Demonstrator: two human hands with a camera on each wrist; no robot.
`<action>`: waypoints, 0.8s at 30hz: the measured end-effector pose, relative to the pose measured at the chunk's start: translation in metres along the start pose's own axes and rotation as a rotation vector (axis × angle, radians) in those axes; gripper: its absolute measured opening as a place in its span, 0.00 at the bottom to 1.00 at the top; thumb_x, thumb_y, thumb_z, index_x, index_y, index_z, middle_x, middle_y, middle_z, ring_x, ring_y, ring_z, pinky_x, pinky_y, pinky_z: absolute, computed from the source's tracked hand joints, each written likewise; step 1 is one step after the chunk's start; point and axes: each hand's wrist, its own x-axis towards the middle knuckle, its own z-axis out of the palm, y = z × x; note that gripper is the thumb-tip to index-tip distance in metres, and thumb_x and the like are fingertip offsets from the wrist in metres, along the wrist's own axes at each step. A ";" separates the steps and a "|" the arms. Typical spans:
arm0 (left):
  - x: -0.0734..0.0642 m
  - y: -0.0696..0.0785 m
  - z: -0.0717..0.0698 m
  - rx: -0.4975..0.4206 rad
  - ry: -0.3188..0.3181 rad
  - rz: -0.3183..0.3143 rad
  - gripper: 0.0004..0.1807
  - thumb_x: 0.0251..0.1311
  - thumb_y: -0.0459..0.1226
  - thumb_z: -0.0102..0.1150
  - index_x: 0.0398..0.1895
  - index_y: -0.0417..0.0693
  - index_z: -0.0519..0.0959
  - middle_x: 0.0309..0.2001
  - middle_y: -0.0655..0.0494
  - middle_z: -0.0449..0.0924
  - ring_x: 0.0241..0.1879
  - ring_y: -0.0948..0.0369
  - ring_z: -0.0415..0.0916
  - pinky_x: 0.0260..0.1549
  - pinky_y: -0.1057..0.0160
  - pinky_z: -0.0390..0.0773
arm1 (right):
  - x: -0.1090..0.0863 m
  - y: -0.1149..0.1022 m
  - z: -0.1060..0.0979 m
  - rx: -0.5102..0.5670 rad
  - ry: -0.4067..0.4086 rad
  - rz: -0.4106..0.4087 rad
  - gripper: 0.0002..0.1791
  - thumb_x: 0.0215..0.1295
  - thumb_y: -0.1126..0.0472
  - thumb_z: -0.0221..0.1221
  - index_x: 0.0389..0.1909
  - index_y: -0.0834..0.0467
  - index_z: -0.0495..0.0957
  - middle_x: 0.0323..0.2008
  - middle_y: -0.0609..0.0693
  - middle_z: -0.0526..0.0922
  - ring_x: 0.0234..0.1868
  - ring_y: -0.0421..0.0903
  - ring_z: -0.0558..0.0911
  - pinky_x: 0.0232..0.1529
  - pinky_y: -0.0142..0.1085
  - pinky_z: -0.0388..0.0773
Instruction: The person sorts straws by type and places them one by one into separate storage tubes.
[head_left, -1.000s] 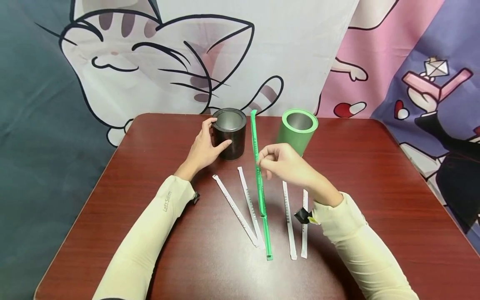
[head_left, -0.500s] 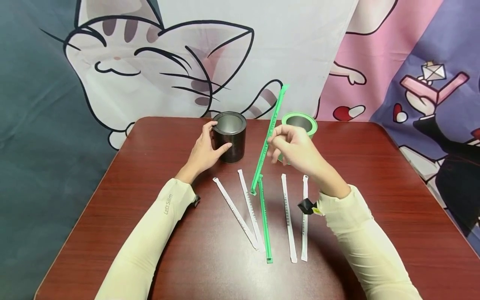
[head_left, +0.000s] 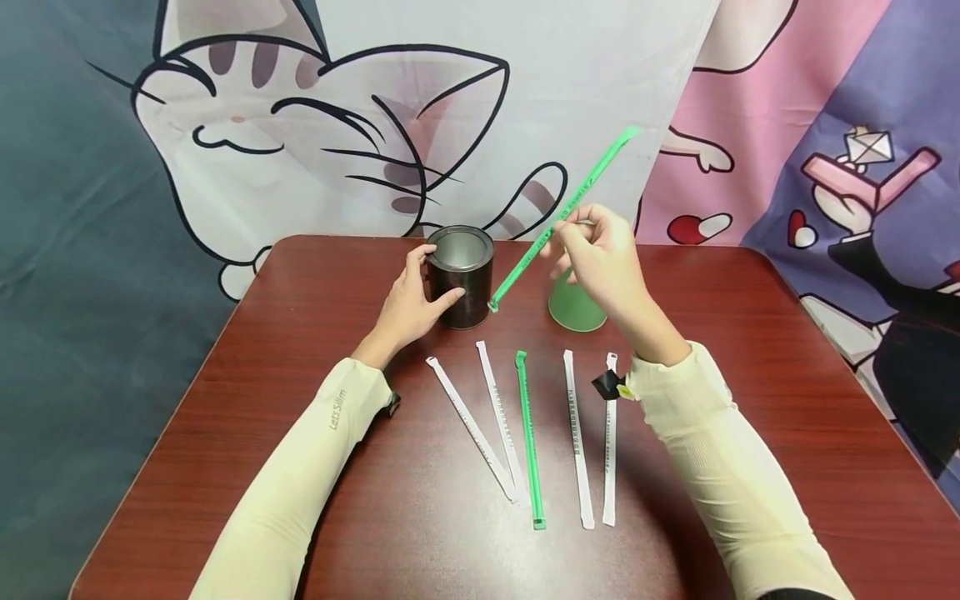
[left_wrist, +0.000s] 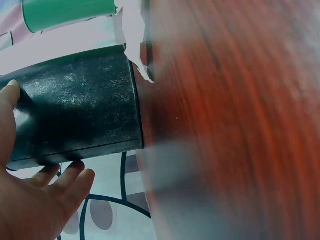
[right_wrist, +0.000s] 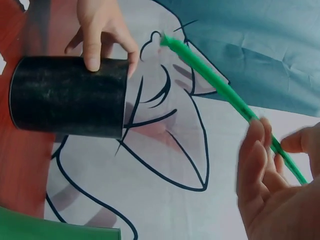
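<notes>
My left hand [head_left: 405, 304] holds the black metal canister [head_left: 468, 296] at the back of the table, thumb on its near side and fingers at its far left rim. The canister stands upright, its open mouth upward. In the right wrist view its dark side [right_wrist: 65, 97] shows with the left thumb laid on it. Raised in the air, my right hand [head_left: 607, 262] pinches a green paper-wrapped straw [head_left: 600, 172] near its middle. The straw slants, its lower end beside the canister. Behind that hand stands a green canister [head_left: 577, 307], its top hidden.
Two white wrapped straws, the left one [head_left: 472, 429] and its neighbour [head_left: 500, 417], lie on the red-brown table [head_left: 300, 375]. Another green wrapped straw [head_left: 529, 442] lies beside them, then two more white ones [head_left: 577, 442] to the right. A cartoon cloth [head_left: 600, 75] hangs behind.
The right hand has lifted the green wrapped straw up and away from the other straws, tilting it rightward, and now covers the green canister's mouth. The left hand stays on the black canister.
</notes>
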 end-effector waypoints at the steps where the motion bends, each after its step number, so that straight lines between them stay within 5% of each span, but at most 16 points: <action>1: 0.000 0.000 0.000 0.000 0.001 0.001 0.44 0.48 0.61 0.60 0.66 0.68 0.48 0.60 0.51 0.66 0.54 0.56 0.70 0.48 0.51 0.70 | 0.000 -0.003 0.001 0.008 0.023 -0.019 0.06 0.64 0.64 0.49 0.32 0.63 0.69 0.20 0.49 0.82 0.14 0.47 0.79 0.16 0.30 0.72; 6: 0.000 0.000 0.001 -0.004 0.001 0.008 0.44 0.48 0.61 0.61 0.65 0.67 0.49 0.59 0.51 0.67 0.53 0.56 0.70 0.47 0.52 0.71 | -0.001 -0.009 0.006 0.037 0.112 -0.079 0.05 0.65 0.64 0.49 0.32 0.63 0.69 0.20 0.47 0.82 0.11 0.43 0.77 0.15 0.30 0.71; 12: 0.001 0.001 -0.001 -0.019 0.010 0.014 0.44 0.48 0.60 0.61 0.65 0.66 0.50 0.59 0.51 0.68 0.52 0.55 0.70 0.47 0.52 0.70 | 0.011 -0.010 0.014 0.058 0.124 -0.097 0.05 0.65 0.64 0.51 0.32 0.63 0.69 0.24 0.58 0.82 0.09 0.43 0.75 0.15 0.31 0.71; 19: 0.000 0.001 -0.001 -0.011 -0.002 0.000 0.44 0.48 0.60 0.61 0.65 0.68 0.49 0.59 0.50 0.67 0.54 0.55 0.70 0.48 0.51 0.70 | 0.020 -0.005 0.021 0.079 0.133 -0.101 0.05 0.65 0.64 0.51 0.34 0.63 0.69 0.21 0.49 0.82 0.09 0.42 0.73 0.16 0.34 0.69; 24: -0.001 0.000 0.001 -0.006 -0.003 -0.003 0.44 0.48 0.60 0.61 0.65 0.69 0.49 0.59 0.50 0.68 0.53 0.55 0.71 0.48 0.50 0.71 | 0.024 0.001 0.025 0.094 0.145 -0.102 0.05 0.65 0.65 0.51 0.34 0.64 0.68 0.26 0.62 0.82 0.08 0.43 0.73 0.15 0.33 0.71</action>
